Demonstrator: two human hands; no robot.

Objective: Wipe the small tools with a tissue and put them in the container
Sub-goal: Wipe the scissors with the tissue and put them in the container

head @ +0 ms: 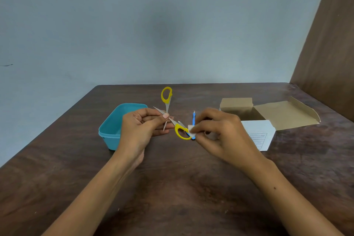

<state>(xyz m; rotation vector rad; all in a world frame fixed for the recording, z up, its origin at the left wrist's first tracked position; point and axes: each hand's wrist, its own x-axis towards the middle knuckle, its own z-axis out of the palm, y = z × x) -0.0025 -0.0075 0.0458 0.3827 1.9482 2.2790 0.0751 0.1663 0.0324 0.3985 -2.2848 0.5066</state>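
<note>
My left hand (pixel 142 127) pinches a pair of yellow-handled scissors (pixel 167 101) at the pivot, blades spread wide, one handle up and the other low by my right hand. A small white tissue (pixel 191 128) is held in the fingers of my right hand (pixel 220 136) and pressed against the lower yellow handle. On the table behind that handle lies a thin blue tool (pixel 193 119), partly hidden. The teal plastic container (pixel 111 130) stands open just left of my left hand, and what shows of its inside looks empty.
An open brown cardboard box (pixel 268 111) with its flap folded out lies at the right. A white printed paper (pixel 260 134) sits in front of it, partly under my right hand. The dark wooden table (pixel 172 188) meets a grey wall behind and a brown panel on the right.
</note>
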